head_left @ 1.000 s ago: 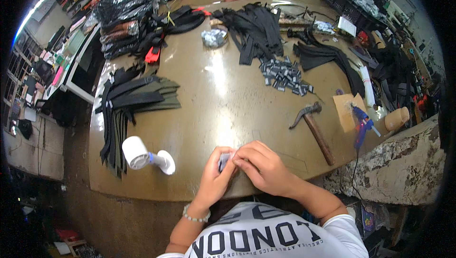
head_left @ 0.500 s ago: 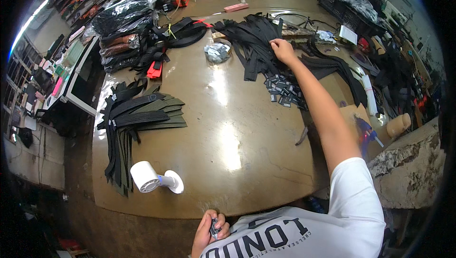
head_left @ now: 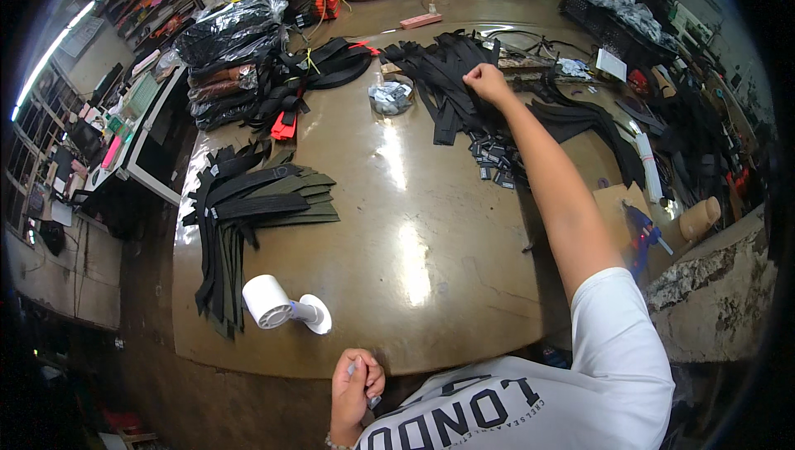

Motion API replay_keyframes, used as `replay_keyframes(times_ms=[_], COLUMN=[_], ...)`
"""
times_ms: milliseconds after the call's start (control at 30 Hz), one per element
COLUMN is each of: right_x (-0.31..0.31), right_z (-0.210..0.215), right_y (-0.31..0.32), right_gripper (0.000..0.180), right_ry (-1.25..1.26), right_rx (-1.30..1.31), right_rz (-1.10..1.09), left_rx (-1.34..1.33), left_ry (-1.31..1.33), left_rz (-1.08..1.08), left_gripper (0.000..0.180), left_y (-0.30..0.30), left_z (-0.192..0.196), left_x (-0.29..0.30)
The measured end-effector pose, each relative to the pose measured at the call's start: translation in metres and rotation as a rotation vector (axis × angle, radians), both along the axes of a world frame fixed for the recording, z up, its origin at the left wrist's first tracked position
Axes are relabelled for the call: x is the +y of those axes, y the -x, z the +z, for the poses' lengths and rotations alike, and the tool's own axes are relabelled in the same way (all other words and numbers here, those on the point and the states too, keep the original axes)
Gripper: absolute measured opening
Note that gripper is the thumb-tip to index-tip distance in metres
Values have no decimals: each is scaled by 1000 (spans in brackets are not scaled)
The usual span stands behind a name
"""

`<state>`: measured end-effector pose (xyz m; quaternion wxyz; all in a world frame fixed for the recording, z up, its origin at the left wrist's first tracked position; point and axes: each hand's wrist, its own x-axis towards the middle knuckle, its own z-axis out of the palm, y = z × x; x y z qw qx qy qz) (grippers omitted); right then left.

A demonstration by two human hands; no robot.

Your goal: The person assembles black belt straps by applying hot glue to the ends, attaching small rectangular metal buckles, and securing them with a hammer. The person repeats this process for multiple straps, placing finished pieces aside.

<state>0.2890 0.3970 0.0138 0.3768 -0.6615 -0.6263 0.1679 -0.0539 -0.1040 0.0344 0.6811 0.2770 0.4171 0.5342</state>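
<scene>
A: Status?
B: Right fingers (head_left: 475,78) curled above black straps (head_left: 445,94), upper centre; can't tell closure or hold. Left fingers (head_left: 375,376) wrapped round small grey piece (head_left: 374,403), lower centre.
A: Nearby?
B: Dark tags (head_left: 495,158) just below straps, on bench (head_left: 356,259).

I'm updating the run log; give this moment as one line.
left hand: closed on small grey piece; right hand: at black fabric strips, grip unclear; nearby: small dark rectangular pieces, white plastic round-based device
</scene>
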Motion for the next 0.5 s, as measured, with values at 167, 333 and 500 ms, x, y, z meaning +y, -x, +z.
replay_keyframes(times_ms=[167, 333, 500], right_x=[-3, -14, -25], right_z=[12, -11, -14], right_y=[-14, -11, 0], right_gripper=[23, 33, 28], right_ry=[-61, -23, -64], right_rx=[-3, -78, -279], right_rz=[146, 84, 44], left_rx=[-50, -535, -649], left_ry=[46, 228, 254], left_rz=[-68, -240, -377], left_gripper=[20, 20, 30], left_y=[-10, -26, -16], left_z=[5, -11, -24], left_x=[11, 10, -28])
